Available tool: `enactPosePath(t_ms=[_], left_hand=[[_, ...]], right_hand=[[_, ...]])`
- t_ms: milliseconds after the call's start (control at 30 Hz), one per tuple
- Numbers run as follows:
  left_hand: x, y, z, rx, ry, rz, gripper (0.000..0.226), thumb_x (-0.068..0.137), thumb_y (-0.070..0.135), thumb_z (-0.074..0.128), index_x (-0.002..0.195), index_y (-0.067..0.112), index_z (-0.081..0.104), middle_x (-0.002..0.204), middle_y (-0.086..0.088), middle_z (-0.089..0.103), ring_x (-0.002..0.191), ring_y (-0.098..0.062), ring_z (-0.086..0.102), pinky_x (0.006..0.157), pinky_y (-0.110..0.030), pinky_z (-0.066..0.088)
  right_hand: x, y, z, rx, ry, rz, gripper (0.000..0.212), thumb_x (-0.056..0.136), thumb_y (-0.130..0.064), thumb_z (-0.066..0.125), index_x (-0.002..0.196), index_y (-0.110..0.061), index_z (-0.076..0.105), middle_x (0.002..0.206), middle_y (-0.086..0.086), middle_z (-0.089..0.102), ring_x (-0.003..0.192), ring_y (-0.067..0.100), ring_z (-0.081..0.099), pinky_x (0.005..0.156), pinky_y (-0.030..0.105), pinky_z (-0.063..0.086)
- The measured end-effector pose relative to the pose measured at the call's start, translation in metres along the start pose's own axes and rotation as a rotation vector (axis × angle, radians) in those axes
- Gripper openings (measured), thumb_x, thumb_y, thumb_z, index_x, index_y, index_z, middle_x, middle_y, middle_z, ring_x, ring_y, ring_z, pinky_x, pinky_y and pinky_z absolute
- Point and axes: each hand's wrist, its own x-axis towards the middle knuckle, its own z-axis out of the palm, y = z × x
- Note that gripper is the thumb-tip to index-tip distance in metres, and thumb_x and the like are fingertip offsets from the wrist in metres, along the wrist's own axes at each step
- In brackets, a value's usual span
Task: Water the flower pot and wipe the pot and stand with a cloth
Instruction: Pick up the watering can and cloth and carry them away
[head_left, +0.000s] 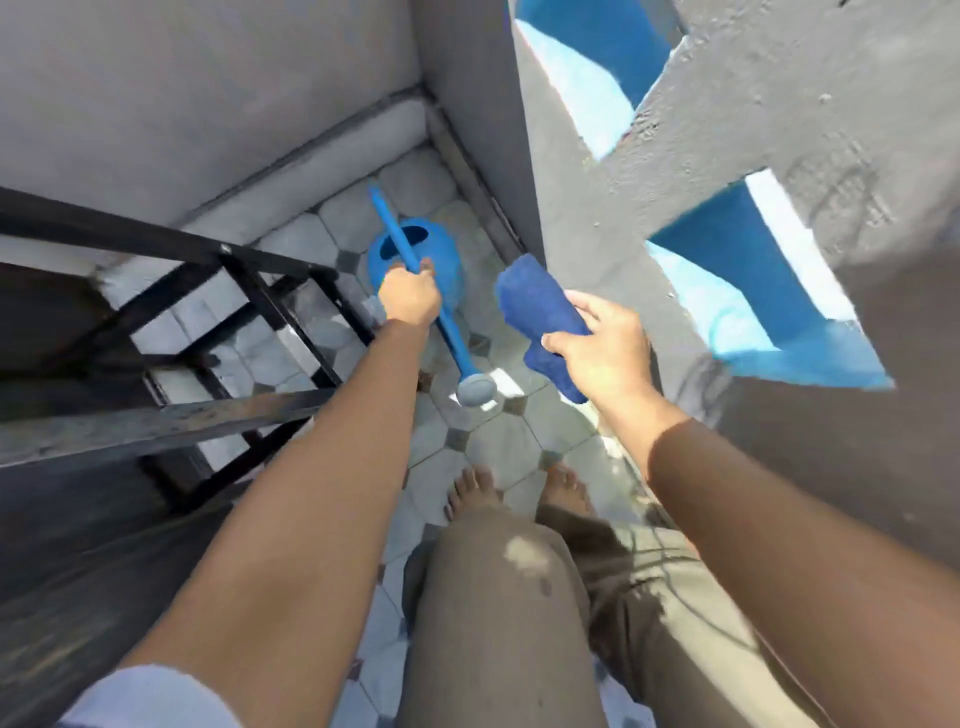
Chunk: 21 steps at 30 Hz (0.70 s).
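Your left hand (410, 296) is closed around the handle of the blue plastic watering can (415, 260), low over the tiled floor (493, 441) in the corner. Expect sloshing weight; grip the handle near the body. Your right hand (602, 348) clasps the soft, light, rolled dark-blue cloth (535, 312).

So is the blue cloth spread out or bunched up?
Bunched up: the blue cloth is a rolled wad gripped in the right hand.

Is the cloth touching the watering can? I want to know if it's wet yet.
Apart. The head view shows bare floor tile between the cloth in the right hand and the watering can in the left hand.
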Motion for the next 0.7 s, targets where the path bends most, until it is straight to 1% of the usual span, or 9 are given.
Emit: enactPosePath(t_ms=[100,167,300,367,433,533,567,633,700], left_hand=[[0.038,0.007,0.017,-0.001,-0.007,0.000,0.046,0.100,0.031,0.048,0.133,0.000,0.050,0.122,-0.018,0.061,0.119,-0.037,0.057,0.088,-0.036,0.045],[0.060,0.008,0.024,-0.005,0.030,-0.024,0.045,0.099,0.033,0.048,0.131,0.002,0.053,0.129,-0.015,0.062,0.120,-0.032,0.058,0.089,-0.034,0.044],[0.091,-0.008,0.041,-0.021,0.019,-0.009,0.044,0.097,0.036,0.051,0.126,0.002,0.056,0.124,-0.016,0.065,0.110,-0.034,0.064,0.077,-0.031,0.047],[0.098,-0.020,0.047,-0.097,0.004,-0.006,0.041,0.096,0.036,0.052,0.120,0.004,0.058,0.117,-0.017,0.066,0.104,-0.038,0.065,0.083,-0.038,0.055],[0.103,-0.023,0.051,-0.159,0.028,0.019,0.037,0.095,0.036,0.052,0.113,0.004,0.058,0.111,-0.018,0.066,0.099,-0.038,0.065,0.085,-0.044,0.056],[0.098,-0.017,0.037,-0.205,0.100,0.009,0.038,0.097,0.042,0.047,0.091,0.006,0.059,0.092,-0.015,0.063,0.084,-0.030,0.061,0.072,-0.031,0.048],[0.093,-0.015,0.031,-0.267,0.097,-0.013,0.042,0.096,0.046,0.045,0.086,0.008,0.058,0.090,-0.012,0.061,0.083,-0.028,0.060,0.072,-0.031,0.046],[0.073,-0.016,0.017,-0.599,-0.115,-0.143,0.054,0.090,0.061,0.046,0.094,0.010,0.063,0.101,-0.009,0.065,0.093,-0.029,0.066,0.089,-0.037,0.053],[0.049,-0.021,-0.002,-0.841,-0.360,-0.192,0.077,0.077,0.076,0.050,0.113,0.009,0.067,0.119,-0.010,0.066,0.106,-0.030,0.068,0.096,-0.049,0.052]], right_hand=[[0.027,0.017,0.017,-0.067,0.023,-0.023,0.039,0.076,-0.003,0.066,0.113,-0.017,0.071,0.098,0.015,0.074,0.075,0.020,0.062,0.048,0.011,0.040],[0.043,0.024,0.028,-0.136,0.049,-0.033,0.045,0.076,-0.009,0.067,0.118,-0.025,0.070,0.105,0.008,0.074,0.088,0.023,0.066,0.059,0.020,0.044],[0.074,0.029,0.047,-0.199,0.034,-0.068,0.052,0.079,-0.007,0.066,0.125,-0.028,0.068,0.112,0.002,0.073,0.097,0.021,0.064,0.062,0.009,0.036],[0.085,0.026,0.055,-0.246,0.010,-0.092,0.052,0.078,-0.007,0.067,0.125,-0.029,0.068,0.113,0.000,0.072,0.100,0.020,0.064,0.070,0.011,0.035],[0.097,0.021,0.064,-0.241,-0.021,-0.129,0.051,0.077,-0.006,0.070,0.122,-0.028,0.070,0.113,-0.006,0.071,0.100,0.014,0.063,0.076,0.013,0.037],[0.116,0.008,0.075,-0.206,-0.182,-0.229,0.050,0.072,0.001,0.074,0.115,-0.022,0.074,0.111,-0.008,0.073,0.100,0.004,0.064,0.083,0.010,0.043],[0.121,0.003,0.075,-0.204,-0.262,-0.264,0.051,0.070,0.004,0.074,0.115,-0.021,0.074,0.111,-0.008,0.074,0.101,0.002,0.065,0.086,0.009,0.044],[0.130,-0.009,0.072,-0.181,-0.399,-0.312,0.054,0.070,0.010,0.074,0.116,-0.018,0.073,0.111,-0.007,0.074,0.101,0.000,0.066,0.093,0.011,0.046],[0.134,-0.024,0.073,-0.137,-0.453,-0.341,0.055,0.071,0.015,0.071,0.119,-0.013,0.071,0.112,-0.003,0.074,0.099,-0.003,0.067,0.092,0.009,0.047]])
